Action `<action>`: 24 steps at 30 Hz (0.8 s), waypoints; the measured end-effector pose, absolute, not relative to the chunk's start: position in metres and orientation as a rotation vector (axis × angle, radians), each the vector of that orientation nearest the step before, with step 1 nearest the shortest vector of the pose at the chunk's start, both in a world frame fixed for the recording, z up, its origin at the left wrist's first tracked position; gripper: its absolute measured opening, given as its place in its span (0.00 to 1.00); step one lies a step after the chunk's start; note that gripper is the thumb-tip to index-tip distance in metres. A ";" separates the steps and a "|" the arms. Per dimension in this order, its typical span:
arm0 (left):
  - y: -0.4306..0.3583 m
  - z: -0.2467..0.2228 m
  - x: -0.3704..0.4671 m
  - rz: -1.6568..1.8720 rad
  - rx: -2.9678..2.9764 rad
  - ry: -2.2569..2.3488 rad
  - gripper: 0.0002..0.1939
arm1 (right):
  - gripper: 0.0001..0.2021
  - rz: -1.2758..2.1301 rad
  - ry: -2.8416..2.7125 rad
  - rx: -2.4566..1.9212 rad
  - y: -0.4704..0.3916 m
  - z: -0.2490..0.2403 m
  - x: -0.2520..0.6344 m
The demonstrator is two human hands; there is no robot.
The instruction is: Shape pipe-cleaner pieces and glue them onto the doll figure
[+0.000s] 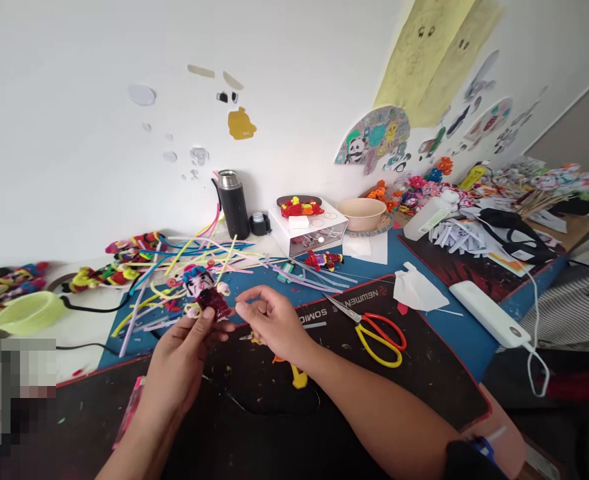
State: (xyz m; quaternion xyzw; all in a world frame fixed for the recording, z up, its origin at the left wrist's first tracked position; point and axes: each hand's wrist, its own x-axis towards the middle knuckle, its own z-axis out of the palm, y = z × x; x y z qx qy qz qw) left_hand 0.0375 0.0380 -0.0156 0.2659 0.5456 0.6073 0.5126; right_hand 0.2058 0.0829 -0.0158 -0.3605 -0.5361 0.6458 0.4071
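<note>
A small doll (pixel 205 292) with a blue and pink headpiece, a white face and a dark red sparkly body is upright in my left hand (pixel 187 347), pinched between thumb and fingers. Just right of the doll, my right hand (pixel 273 323) has its fingers curled, with thumb and forefinger close together; whether anything thin is between them is too small to tell. Scissors (pixel 369 330) with one red and one yellow handle lie on the black mat (pixel 424 353), right of my right hand. A small yellow tool (pixel 299 377) lies partly behind my right forearm.
Coloured pipe cleaners (pixel 174 267) spread behind the doll. Further back are a black thermos (pixel 233 207), a white box (pixel 307 230) and a beige bowl (pixel 361 215). A green basket (pixel 30 313) is left; a white glue gun-like device (pixel 491 315) with a cord is right.
</note>
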 end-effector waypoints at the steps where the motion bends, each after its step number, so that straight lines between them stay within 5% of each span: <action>1: 0.038 -0.015 0.038 1.461 0.657 1.325 0.31 | 0.24 1.630 -1.346 -0.901 0.083 -0.016 0.207; 24: 0.030 -0.022 0.036 1.439 0.884 1.289 0.26 | 0.24 1.643 -1.433 -0.889 0.074 -0.015 0.210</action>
